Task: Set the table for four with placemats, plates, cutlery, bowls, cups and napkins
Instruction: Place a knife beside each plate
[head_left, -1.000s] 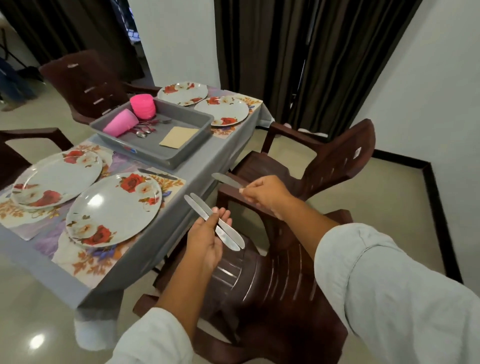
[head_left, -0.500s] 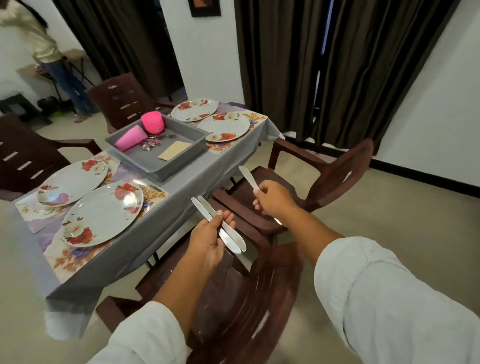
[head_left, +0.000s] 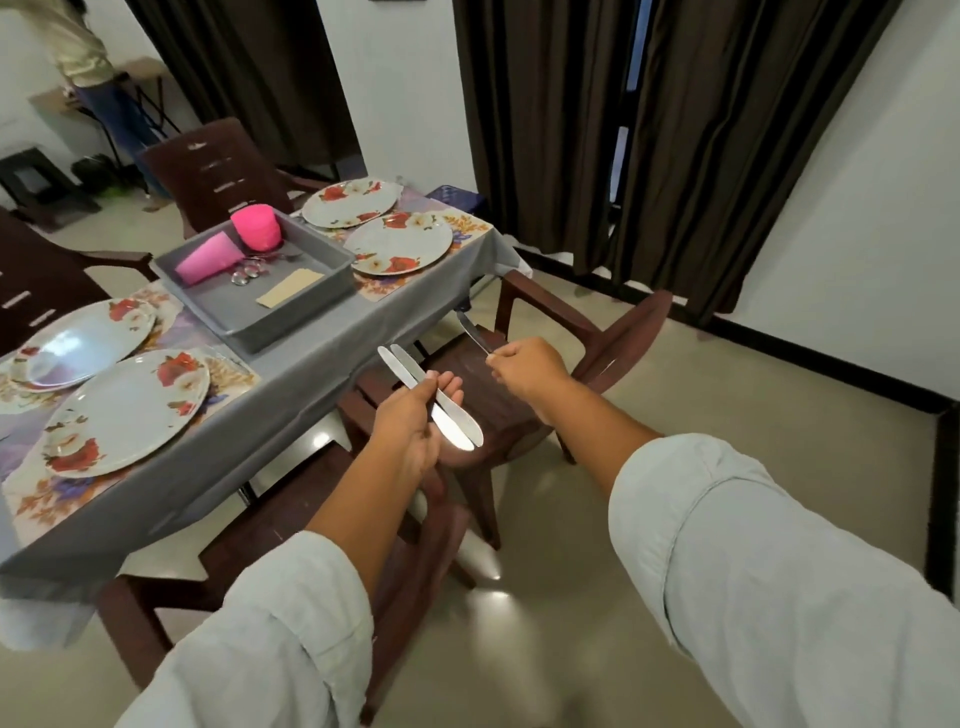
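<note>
Left hand (head_left: 408, 423) grips two knives (head_left: 457, 428) — right hand (head_left: 525, 366) pinches what looks like a third knife (head_left: 472, 332), above a chair (head_left: 621, 338).

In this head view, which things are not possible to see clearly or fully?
Head view only:
1. The small shiny cutlery in the grey tray: too small and blurred to count or name.
2. The knife in the right hand: one part hidden inside the curled fingers.
3. The two knives in the left hand: middles covered by the fingers.
4. The upright pink stack: number of pieces too small to tell.
</note>
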